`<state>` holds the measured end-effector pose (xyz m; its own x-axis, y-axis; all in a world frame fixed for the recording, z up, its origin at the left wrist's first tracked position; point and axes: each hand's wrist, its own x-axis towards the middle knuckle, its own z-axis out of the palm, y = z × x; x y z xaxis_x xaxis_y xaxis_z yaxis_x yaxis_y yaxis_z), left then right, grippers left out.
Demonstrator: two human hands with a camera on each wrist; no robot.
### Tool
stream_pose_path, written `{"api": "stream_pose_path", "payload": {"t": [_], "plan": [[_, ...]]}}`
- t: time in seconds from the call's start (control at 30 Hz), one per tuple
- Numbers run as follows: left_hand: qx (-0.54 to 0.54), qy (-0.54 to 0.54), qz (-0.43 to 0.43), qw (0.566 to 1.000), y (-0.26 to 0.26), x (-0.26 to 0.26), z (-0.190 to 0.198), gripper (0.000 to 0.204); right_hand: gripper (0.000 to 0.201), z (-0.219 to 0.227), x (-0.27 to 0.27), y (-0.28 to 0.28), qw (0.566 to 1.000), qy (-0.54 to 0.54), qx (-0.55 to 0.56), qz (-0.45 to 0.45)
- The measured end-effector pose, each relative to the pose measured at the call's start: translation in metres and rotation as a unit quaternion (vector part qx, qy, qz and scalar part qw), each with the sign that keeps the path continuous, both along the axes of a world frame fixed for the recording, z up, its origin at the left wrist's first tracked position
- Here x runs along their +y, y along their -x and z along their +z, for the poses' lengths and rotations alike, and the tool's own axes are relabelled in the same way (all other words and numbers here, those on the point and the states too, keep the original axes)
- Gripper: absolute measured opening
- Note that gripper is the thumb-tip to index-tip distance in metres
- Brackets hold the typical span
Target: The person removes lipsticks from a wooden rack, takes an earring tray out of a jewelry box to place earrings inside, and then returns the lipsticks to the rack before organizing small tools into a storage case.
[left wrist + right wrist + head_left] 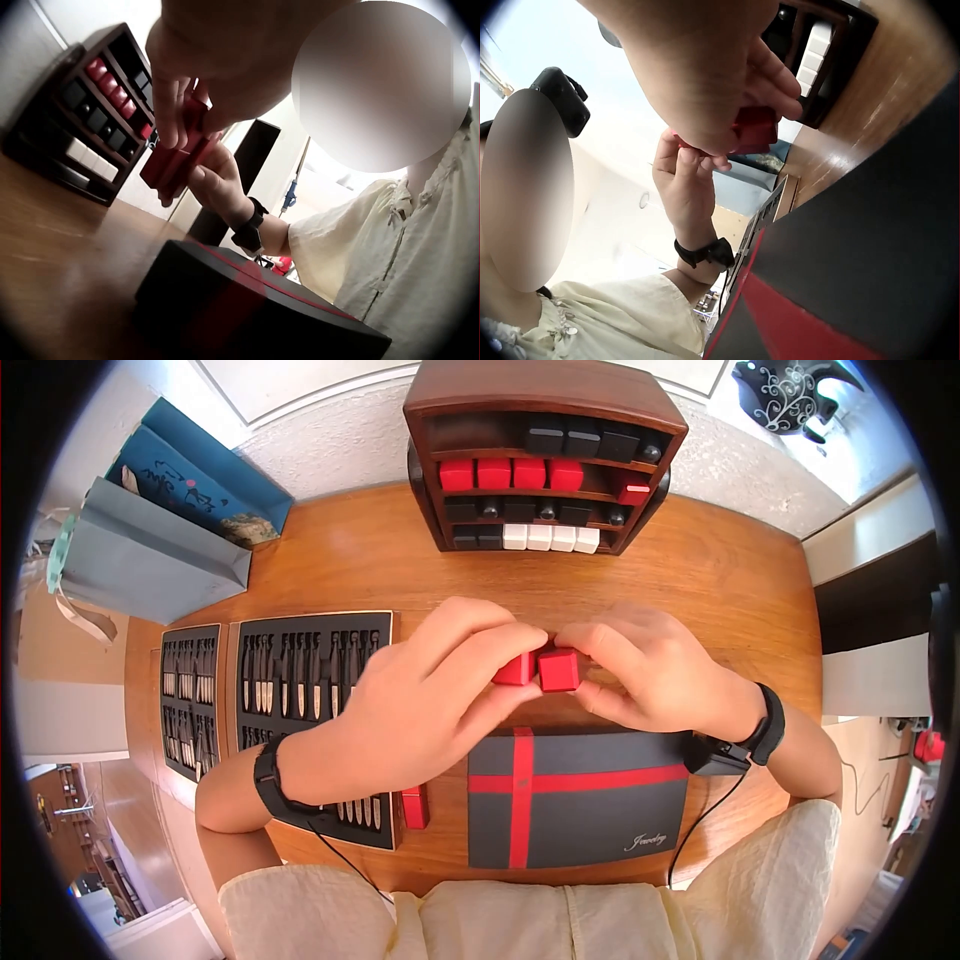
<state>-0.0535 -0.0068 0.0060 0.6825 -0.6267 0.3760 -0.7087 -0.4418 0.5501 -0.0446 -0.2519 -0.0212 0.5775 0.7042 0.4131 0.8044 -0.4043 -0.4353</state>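
Two small red box-shaped pieces are held side by side above the table, over the back edge of a flat dark box (pixel 600 820) with a crossed red band and "Jewelry" lettering. My left hand (pixel 430 680) pinches the left red piece (pixel 515 669) between fingers and thumb. The right red piece (pixel 559 671) is gripped by my right hand (pixel 645 665), thumb below and index finger on top. In the left wrist view, red surfaces (pixel 171 166) show between both hands. I cannot tell whether the pieces are joined; fingers cover part of them.
At the back stands a dark wooden shelf (pixel 545 390) with rows of red, black and white small boxes. Cases of utensil-like pieces (pixel 315 622) lie left, with a red box (pixel 415 808) beside them. Gift bags (pixel 165 550) stand back left. Cables run from both wrists.
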Motion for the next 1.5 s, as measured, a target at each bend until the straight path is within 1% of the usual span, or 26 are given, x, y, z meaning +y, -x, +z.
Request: {"api": "stream_pose_path", "payload": {"t": [0.07, 0.1, 0.13, 0.2, 0.23, 0.27, 0.33, 0.37, 0.4, 0.47, 0.6, 0.67, 0.77, 0.9, 0.97, 1.03, 1.07, 1.13, 1.2, 1.27, 1.3, 1.33, 1.4, 1.43, 1.5], "plan": [[-0.164, -0.030, -0.013, 0.986, -0.006, 0.006, 0.006, 0.042, 0.036, -0.001, -0.002, -0.001, 1.000, -0.005, 0.004, -0.005], [-0.221, -0.026, -0.007, 0.975, -0.009, 0.011, 0.009, 0.045, 0.036, -0.002, -0.005, -0.002, 1.000, 0.012, 0.006, -0.012], [-0.221, -0.027, -0.007, 0.975, -0.012, 0.016, 0.014, 0.045, 0.036, -0.003, -0.007, -0.002, 0.999, 0.029, 0.009, -0.019], [-0.373, -0.046, -0.010, 0.927, -0.021, 0.022, 0.025, 0.040, 0.036, -0.006, -0.010, -0.002, 0.999, 0.037, 0.003, -0.027], [-0.423, -0.007, -0.004, 0.906, -0.030, 0.020, 0.022, 0.041, 0.036, -0.007, -0.011, -0.002, 0.998, 0.045, -0.003, -0.034], [-0.424, -0.007, -0.005, 0.906, -0.039, 0.019, 0.020, 0.041, 0.036, -0.007, -0.011, -0.001, 0.998, 0.045, -0.003, -0.034], [-0.482, 0.023, -0.002, 0.876, -0.058, 0.017, 0.018, 0.040, 0.037, -0.007, -0.012, 0.000, 0.997, 0.063, -0.007, -0.034], [-0.492, 0.042, -0.020, 0.869, -0.071, 0.017, 0.013, 0.040, 0.037, -0.006, -0.012, 0.001, 0.997, 0.062, -0.008, -0.034], [-0.494, 0.042, -0.021, 0.868, -0.078, 0.016, 0.010, 0.040, 0.036, -0.005, -0.013, 0.001, 0.998, 0.061, -0.009, -0.025], [-0.530, 0.033, -0.019, 0.847, -0.088, 0.013, 0.005, 0.039, 0.036, -0.005, -0.014, 0.001, 0.998, 0.059, -0.009, -0.019], [-0.552, 0.030, -0.015, 0.833, -0.107, 0.007, -0.001, 0.035, 0.035, -0.008, -0.017, 0.002, 0.998, 0.048, -0.019, -0.024], [-0.518, 0.033, -0.002, 0.855, -0.114, 0.004, -0.001, 0.032, 0.035, -0.007, -0.019, 0.002, 0.998, 0.044, -0.027, -0.024], [-0.509, 0.037, 0.016, 0.860, -0.123, -0.002, -0.004, 0.031, 0.035, -0.005, -0.022, 0.002, 0.998, 0.051, -0.004, -0.048], [-0.513, 0.054, 0.028, 0.856, -0.127, -0.011, -0.005, 0.034, 0.034, -0.005, -0.025, 0.000, 0.997, 0.012, 0.026, -0.074], [-0.483, -0.001, 0.060, 0.874, -0.119, -0.013, -0.005, 0.033, 0.033, -0.004, -0.025, -0.001, 0.996, 0.002, 0.041, -0.080], [-0.488, -0.010, 0.066, 0.870, -0.119, -0.014, -0.008, 0.032, 0.031, -0.004, -0.024, -0.001, 0.994, -0.035, 0.042, -0.099], [-0.494, -0.020, 0.071, 0.866, -0.119, -0.014, -0.009, 0.031, 0.031, -0.004, -0.023, -0.002, 0.993, -0.035, 0.043, -0.099], [-0.498, -0.022, 0.073, 0.864, -0.120, -0.015, -0.011, 0.030, 0.030, -0.004, -0.023, -0.003, 0.991, -0.074, 0.056, -0.101], [-0.499, -0.028, 0.082, 0.863, -0.121, -0.015, -0.012, 0.030, 0.030, -0.003, -0.025, -0.004, 0.991, -0.073, 0.052, -0.103], [-0.518, -0.036, 0.071, 0.852, -0.122, -0.014, -0.012, 0.029, 0.030, -0.004, -0.023, -0.002, 0.991, -0.077, 0.059, -0.096], [-0.486, -0.034, 0.077, 0.870, -0.119, -0.014, -0.012, 0.032, 0.030, -0.002, -0.023, -0.001, 0.991, -0.061, 0.052, -0.106], [-0.480, -0.042, 0.083, 0.873, -0.120, -0.013, -0.012, 0.032, 0.030, -0.001, -0.023, -0.001, 0.991, -0.045, 0.042, -0.116], [-0.530, -0.062, 0.031, 0.845, -0.128, -0.011, -0.012, 0.035, 0.030, -0.002, -0.022, 0.001, 0.991, -0.039, 0.055, -0.115], [-0.541, -0.046, 0.025, 0.839, -0.129, -0.012, -0.012, 0.035, 0.031, -0.002, -0.022, 0.001, 0.990, -0.040, 0.059, -0.118], [-0.536, -0.058, 0.039, 0.841, -0.126, -0.012, -0.012, 0.034, 0.031, -0.002, -0.021, -0.002, 0.990, -0.039, 0.059, -0.121]]}}
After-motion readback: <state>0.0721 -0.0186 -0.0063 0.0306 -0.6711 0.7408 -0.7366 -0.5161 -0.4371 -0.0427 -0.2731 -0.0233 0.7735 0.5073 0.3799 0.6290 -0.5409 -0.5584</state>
